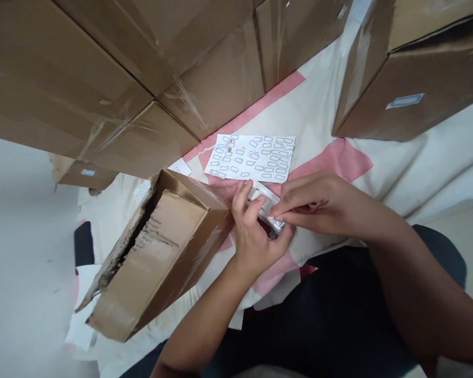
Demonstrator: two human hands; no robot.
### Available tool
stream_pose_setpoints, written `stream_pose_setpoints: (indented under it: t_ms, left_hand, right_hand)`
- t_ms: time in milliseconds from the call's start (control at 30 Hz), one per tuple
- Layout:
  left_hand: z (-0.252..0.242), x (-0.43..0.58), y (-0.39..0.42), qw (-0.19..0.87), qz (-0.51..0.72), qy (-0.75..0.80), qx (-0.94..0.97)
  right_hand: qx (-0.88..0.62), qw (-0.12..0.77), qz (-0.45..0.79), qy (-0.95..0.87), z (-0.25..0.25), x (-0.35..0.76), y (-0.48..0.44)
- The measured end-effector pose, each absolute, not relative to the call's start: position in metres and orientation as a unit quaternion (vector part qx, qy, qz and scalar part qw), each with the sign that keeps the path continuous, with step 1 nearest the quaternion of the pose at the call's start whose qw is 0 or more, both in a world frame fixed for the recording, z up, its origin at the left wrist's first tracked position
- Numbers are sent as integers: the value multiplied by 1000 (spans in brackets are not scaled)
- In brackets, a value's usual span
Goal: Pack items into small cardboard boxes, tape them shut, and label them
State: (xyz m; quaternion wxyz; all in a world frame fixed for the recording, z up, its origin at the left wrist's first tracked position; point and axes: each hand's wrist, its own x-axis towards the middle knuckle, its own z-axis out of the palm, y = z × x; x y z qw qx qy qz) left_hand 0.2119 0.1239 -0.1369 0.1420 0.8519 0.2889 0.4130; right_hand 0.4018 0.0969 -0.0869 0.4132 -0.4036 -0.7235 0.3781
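My left hand (254, 231) is wrapped round a small clear plastic packet (265, 202) and holds it from below. My right hand (315, 202) pinches the top of the same packet with fingertips pressed together. What is inside the packet is too small to make out. Just beyond the hands lies a white sticker sheet (252, 157) with rows of small outlined labels, several peeled off. Both hands work over a white and pink cloth (331, 152).
An opened, torn cardboard box (157, 252) lies on its side left of my hands. Taped cardboard boxes (150, 68) are stacked behind, with another box (413, 68) at the upper right. My dark-clothed legs (331, 315) fill the bottom.
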Motion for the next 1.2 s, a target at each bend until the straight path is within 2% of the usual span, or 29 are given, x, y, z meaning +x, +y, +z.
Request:
stream_pose_setpoints:
  t_ms: [100,233,367,600,1067,1200]
  left_hand:
    - [-138,211,125,141,410,294,852]
    - [-138,210,126,140,410,294,852]
    - [-138,209,126,150,406,288,854]
    - [-138,209,123,159,391,294,857]
    - [-140,208,122,146,376,288,869]
    - [-139,208,121,149,362,292,873]
  right_hand:
    - [-438,429,259,-746,-94,397,88]
    - [-512,371,90,-770,-101,391,71]
    - [-515,343,13,-786,-104,389,54]
    - [-512,352,-45,-782,-114,383,32]
    - [-495,425,-60,-755,-146,382,16]
    - [-463,456,-107,-753,-155,383,24]
